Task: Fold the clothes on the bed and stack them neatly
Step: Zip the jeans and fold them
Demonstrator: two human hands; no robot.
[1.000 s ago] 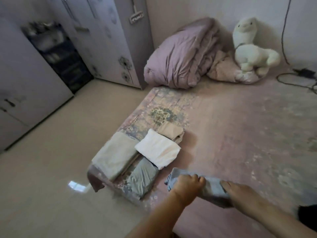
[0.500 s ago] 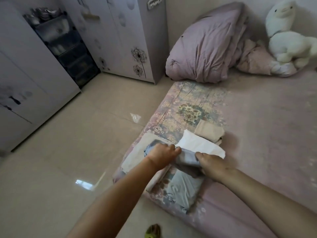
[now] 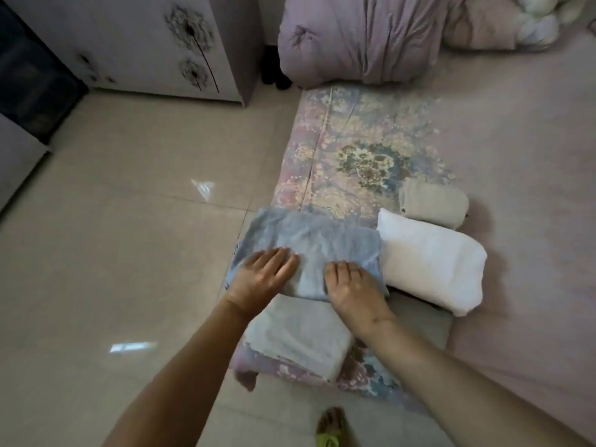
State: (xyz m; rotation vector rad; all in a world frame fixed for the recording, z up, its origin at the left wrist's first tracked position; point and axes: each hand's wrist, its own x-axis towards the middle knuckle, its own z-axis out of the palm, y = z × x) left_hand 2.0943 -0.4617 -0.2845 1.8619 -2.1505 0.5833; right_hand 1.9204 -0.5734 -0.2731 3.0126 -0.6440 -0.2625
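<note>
Head view: both hands lie flat, fingers straight, on the near edge of a folded blue cloth (image 3: 309, 253) at the corner of the bed (image 3: 516, 156); neither grips it. The left hand (image 3: 263, 277) presses its left part, the right hand (image 3: 350, 285) its right part, equally near. The cloth extends away from the hands, its long axis running left to right, and it overlaps a pale folded cloth (image 3: 300, 333) nearer the person. A white folded cloth (image 3: 432, 266) lies just beside it on the right, a beige one (image 3: 433, 201) beyond. Smoothing the blue cloth appears the likely step. No readable writing or labels are visible.
</note>
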